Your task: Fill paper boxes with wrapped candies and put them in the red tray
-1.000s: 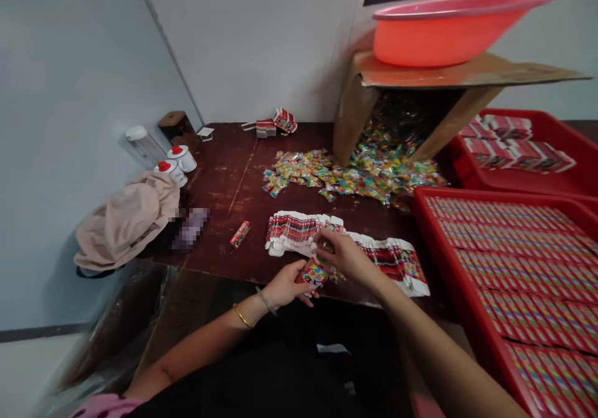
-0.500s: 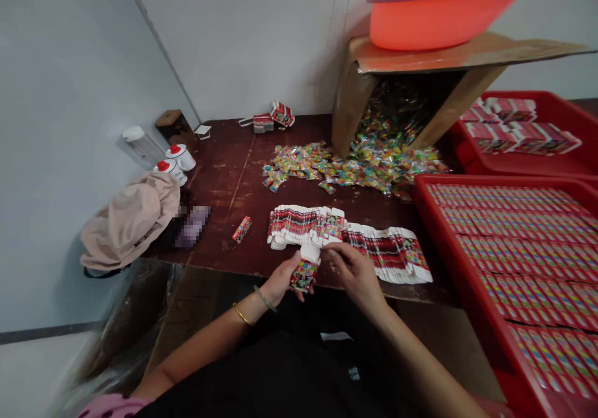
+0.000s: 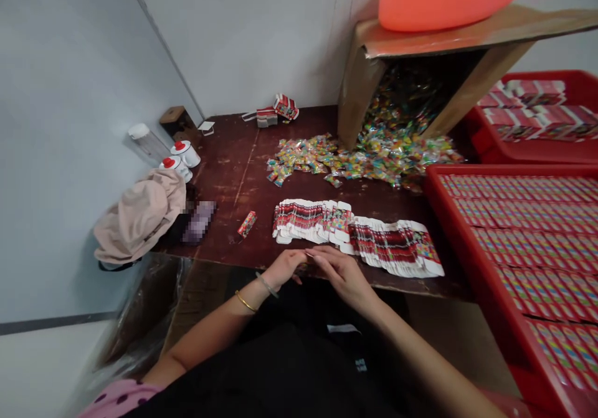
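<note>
My left hand [image 3: 283, 270] and my right hand [image 3: 344, 276] meet at the table's front edge, fingertips touching. The small printed carton seen in my left hand half a second ago is now hidden behind the fingers. My left fingers are curled closed, and my right fingers are pressed together over the same spot. Just beyond them lies a row of flat, overlapping cartons [image 3: 301, 220] with white flaps. A second such row [image 3: 390, 247] lies to the right. One closed small carton [image 3: 247, 224] rests alone to the left.
Wrapped candies [image 3: 303, 155] spill from a cardboard box [image 3: 351, 88] carrying an orange basin [image 3: 448, 0]. At right, a red tray [image 3: 467, 275] holds rows of filled cartons; another red tray [image 3: 537, 150] stands behind. Cloth [image 3: 142, 215] and white lidded mugs [image 3: 185, 154] sit left.
My right hand has moved left against my left hand, covering the carton that was in plain view with its white flap up. The whole view has shifted slightly.
</note>
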Motion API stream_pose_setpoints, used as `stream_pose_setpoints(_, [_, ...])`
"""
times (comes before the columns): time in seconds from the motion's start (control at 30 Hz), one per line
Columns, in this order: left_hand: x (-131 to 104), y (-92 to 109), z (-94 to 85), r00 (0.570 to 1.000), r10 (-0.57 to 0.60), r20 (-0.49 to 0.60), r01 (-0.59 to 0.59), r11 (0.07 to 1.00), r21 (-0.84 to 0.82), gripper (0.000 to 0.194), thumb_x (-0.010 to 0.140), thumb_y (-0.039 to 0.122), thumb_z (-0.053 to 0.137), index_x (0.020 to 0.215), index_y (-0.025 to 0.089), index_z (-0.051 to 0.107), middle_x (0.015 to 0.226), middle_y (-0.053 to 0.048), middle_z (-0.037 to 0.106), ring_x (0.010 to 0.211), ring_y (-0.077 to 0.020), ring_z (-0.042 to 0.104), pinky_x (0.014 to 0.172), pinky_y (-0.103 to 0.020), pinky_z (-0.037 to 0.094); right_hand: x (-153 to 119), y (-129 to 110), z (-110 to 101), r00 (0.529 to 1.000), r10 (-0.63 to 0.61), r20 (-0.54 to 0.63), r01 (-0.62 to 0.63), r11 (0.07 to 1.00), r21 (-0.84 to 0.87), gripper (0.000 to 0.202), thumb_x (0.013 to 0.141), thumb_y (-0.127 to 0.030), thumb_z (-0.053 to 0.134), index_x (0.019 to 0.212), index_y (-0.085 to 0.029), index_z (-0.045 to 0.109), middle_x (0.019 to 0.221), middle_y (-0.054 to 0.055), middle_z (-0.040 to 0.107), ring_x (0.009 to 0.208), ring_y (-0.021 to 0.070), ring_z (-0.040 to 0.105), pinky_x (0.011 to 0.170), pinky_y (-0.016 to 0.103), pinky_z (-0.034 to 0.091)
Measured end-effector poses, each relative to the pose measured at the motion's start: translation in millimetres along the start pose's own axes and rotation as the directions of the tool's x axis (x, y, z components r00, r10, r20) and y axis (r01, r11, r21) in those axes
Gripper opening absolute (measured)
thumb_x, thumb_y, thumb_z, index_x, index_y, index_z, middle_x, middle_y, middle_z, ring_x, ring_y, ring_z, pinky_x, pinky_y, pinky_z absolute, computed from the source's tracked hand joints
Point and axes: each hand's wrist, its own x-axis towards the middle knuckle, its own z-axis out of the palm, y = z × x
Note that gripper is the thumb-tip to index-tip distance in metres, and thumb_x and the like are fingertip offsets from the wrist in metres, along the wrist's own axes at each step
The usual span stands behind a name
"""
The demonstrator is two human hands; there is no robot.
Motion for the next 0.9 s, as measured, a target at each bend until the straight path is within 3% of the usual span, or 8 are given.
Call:
stream_pose_setpoints(0.17, [-8.1,0.6,-8.7,0.982,0.005,0.188,0.029,0.983,-0.179,0.046,0.072,0.047,0.062,0.102,0.012,0.061,0.085,-0.007,0.062,0.074,-0.0179,0.061,0.054,-0.025,0.049,0.8,2.6,3.7,0.993,0.035,-0.113,-0.036,0.999,-0.005,0.024,0.088,-0.037,0.055,0.095,-0.022,0.073,0.093,0.006,0.071,0.085,0.0205,0.066,0.078,0.034,0.053])
stream_pose_setpoints(0.37, [-21.1,-4.7,-12.6,0.958,-0.024,0.287,0.060,0.991,-0.117,0.046,0.074,0.043,0.065,0.109,0.015,0.052,0.081,-0.003,0.058,0.065,-0.0153,0.062,0.047,-0.022,0.047,-18.7,10.4,25.6,0.954,-0.202,-0.221,0.128,0.941,-0.312,0.031,0.091,-0.033,0.052,0.118,-0.026,0.065,0.112,0.009,0.063,0.100,0.0235,0.058,0.089,0.042,0.050])
stream_pose_setpoints(0.43, [-25.5,-4.6,-13.3,0.975,-0.031,0.218,0.030,1.000,0.009,0.043,0.082,0.044,0.055,0.115,0.017,0.048,0.085,-0.004,0.059,0.069,-0.0167,0.062,0.050,-0.025,0.049,-21.0,14.3,32.3,0.961,-0.156,-0.228,0.075,0.941,-0.330,0.032,0.092,-0.034,0.049,0.119,-0.026,0.063,0.115,0.010,0.058,0.104,0.0237,0.057,0.090,0.041,0.049])
stream_pose_setpoints(0.5, [-29.6,0.0,-20.8,0.997,0.072,-0.008,-0.066,0.951,0.301,0.035,0.087,0.041,0.049,0.114,0.019,0.051,0.093,-0.007,0.059,0.081,-0.0192,0.062,0.062,-0.031,0.053,-19.8,18.3,37.9,0.977,-0.069,-0.201,0.003,0.951,-0.309,0.037,0.092,-0.036,0.048,0.126,-0.027,0.057,0.119,0.010,0.054,0.102,0.0228,0.059,0.090,0.040,0.050])
stream_pose_setpoints(0.53, [-31.1,3.7,-28.0,0.971,0.181,-0.156,-0.082,0.867,0.491,0.030,0.088,0.039,0.048,0.109,0.020,0.055,0.099,-0.008,0.058,0.091,-0.0213,0.060,0.072,-0.035,0.053,-18.7,20.3,40.6,0.982,-0.029,-0.186,-0.028,0.955,-0.295,0.041,0.091,-0.037,0.049,0.131,-0.027,0.052,0.122,0.011,0.052,0.098,0.0218,0.060,0.089,0.040,0.050])
stream_pose_setpoints(0.6, [-31.0,11.2,-48.8,0.821,0.436,-0.368,0.031,0.610,0.792,0.022,0.087,0.037,0.051,0.099,0.021,0.061,0.115,-0.010,0.054,0.113,-0.0269,0.050,0.091,-0.044,0.046,-17.2,24.6,45.9,0.986,0.018,-0.165,-0.063,0.960,-0.273,0.047,0.091,-0.038,0.049,0.136,-0.027,0.045,0.126,0.012,0.048,0.089,0.0194,0.063,0.089,0.040,0.050])
stream_pose_setpoints(0.7, [-18.7,13.1,-86.1,0.631,0.632,-0.451,0.275,0.361,0.891,0.023,0.083,0.038,0.058,0.099,0.022,0.061,0.136,-0.011,0.043,0.131,-0.0327,0.031,0.104,-0.052,0.032,-17.6,30.7,53.1,0.992,0.023,-0.128,-0.054,0.967,-0.247,0.039,0.090,-0.038,0.048,0.126,-0.025,0.054,0.129,0.013,0.046,0.085,0.0180,0.064,0.090,0.040,0.051])
stream_pose_setpoints(0.9, [31.4,-15.4,-131.4,0.606,0.611,-0.510,0.343,0.377,0.860,0.047,0.089,0.027,0.049,0.133,0.015,0.039,0.118,-0.015,0.057,0.109,-0.0245,0.055,0.091,-0.035,0.044,-21.5,29.8,58.9,1.000,-0.014,-0.007,0.012,0.961,-0.277,0.031,0.091,-0.036,0.048,0.117,-0.025,0.061,0.125,0.011,0.053,0.108,0.0233,0.059,0.096,0.040,0.048])
